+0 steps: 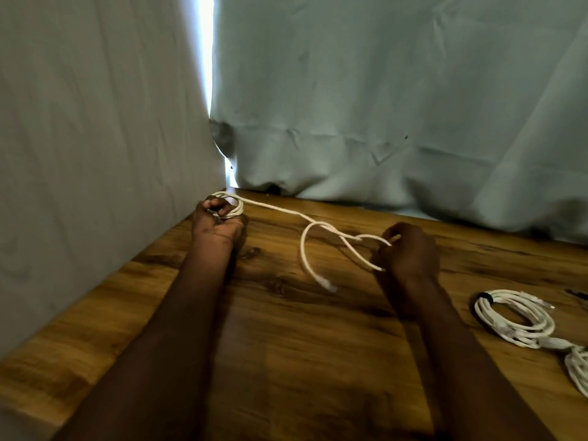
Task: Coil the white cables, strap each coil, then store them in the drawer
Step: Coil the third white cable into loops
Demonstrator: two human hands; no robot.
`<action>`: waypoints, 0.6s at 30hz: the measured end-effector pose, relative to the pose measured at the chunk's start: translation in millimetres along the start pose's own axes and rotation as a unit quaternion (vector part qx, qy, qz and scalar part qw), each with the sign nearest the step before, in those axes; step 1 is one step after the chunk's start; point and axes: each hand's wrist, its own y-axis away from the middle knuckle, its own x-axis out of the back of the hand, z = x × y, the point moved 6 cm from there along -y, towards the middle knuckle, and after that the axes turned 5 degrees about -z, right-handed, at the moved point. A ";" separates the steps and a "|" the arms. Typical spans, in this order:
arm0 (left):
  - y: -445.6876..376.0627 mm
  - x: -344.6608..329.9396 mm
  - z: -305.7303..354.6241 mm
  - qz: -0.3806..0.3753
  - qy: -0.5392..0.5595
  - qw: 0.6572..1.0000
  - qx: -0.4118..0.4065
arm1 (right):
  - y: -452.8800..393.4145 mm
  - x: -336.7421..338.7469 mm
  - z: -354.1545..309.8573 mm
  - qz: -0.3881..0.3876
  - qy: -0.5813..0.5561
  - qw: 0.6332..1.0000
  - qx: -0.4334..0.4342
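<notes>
Gripping coil [229,207], left hand [217,222]; right hand [409,251] pinching cable [305,246].

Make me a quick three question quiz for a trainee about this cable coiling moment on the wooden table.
1. True or false: the left hand grips a small coil of the white cable.
2. What does the right hand pinch? A) a black strap B) a loose stretch of the white cable C) nothing
3. Fill in: the finished coil lies on the wooden table to the person's ____.

Key: 1 true; 2 B; 3 right, where it carries a dark strap at its far end.
</notes>
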 end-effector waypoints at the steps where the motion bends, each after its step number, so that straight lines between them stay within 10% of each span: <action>1: -1.6 2.4 0.6 0.001 -0.002 1.000 -0.002 | -0.1 -2.7 5.4 -0.020 -0.137 0.989 -0.042; 7: -4.1 3.9 1.2 0.021 -0.018 0.999 -0.023 | 8.8 -21.3 -17.3 -0.269 -0.711 0.639 -0.118; 12: -1.8 6.4 -1.5 0.050 -0.040 0.998 -0.026 | 20.8 -18.3 2.7 -0.150 -0.895 0.374 -0.190; 15: 0.4 8.9 -2.8 0.066 -0.073 0.995 -0.033 | 10.5 -24.0 17.9 -0.115 -0.864 0.436 -0.225; 18: 2.5 3.5 -16.1 0.064 -0.145 0.987 -0.021 | -2.2 -24.6 14.8 -0.117 -0.692 0.687 -0.188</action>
